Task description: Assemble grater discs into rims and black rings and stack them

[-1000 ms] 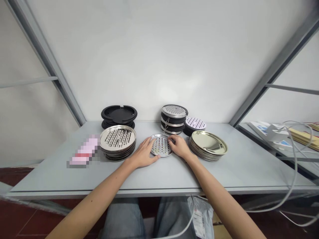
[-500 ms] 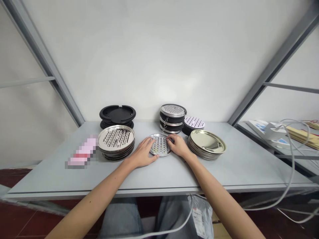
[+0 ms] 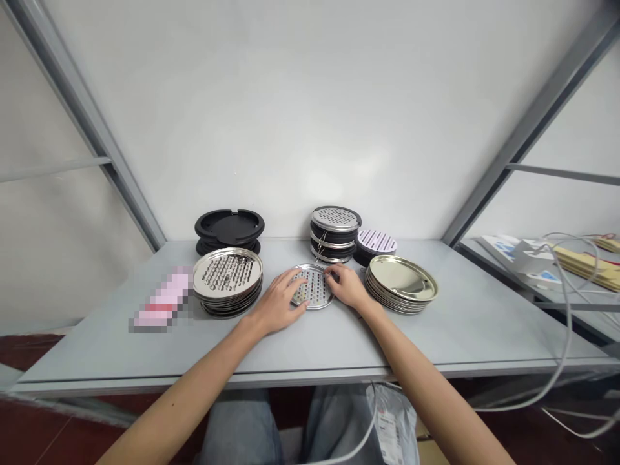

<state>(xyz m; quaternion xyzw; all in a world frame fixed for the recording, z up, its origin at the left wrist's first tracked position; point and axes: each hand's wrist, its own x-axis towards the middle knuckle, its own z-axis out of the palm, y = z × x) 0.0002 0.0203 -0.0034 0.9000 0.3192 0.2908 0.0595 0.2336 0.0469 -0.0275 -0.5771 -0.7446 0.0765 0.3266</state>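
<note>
A round perforated metal disc (image 3: 314, 286) lies flat on the grey table (image 3: 310, 336) in the middle. My left hand (image 3: 278, 300) rests on its left rim with fingers spread over it. My right hand (image 3: 346, 284) holds its right rim, fingers curled on the edge. To the left sits a stack of perforated metal plates (image 3: 227, 279). To the right sits a stack of plain gold-toned metal plates (image 3: 401, 281). Behind the disc stands a stack of assembled black-and-metal units (image 3: 335, 234).
Black round holders (image 3: 229, 228) are stacked at the back left. A purple-striped disc (image 3: 376, 242) lies behind the gold plates. A blurred pink object (image 3: 162, 300) lies at the left. Cables (image 3: 564, 336) and papers (image 3: 533, 258) are on the right. Slanted metal frame bars flank the table.
Both hands stay on the disc; my left fingers have slid a little further over it. The view has shifted slightly.
</note>
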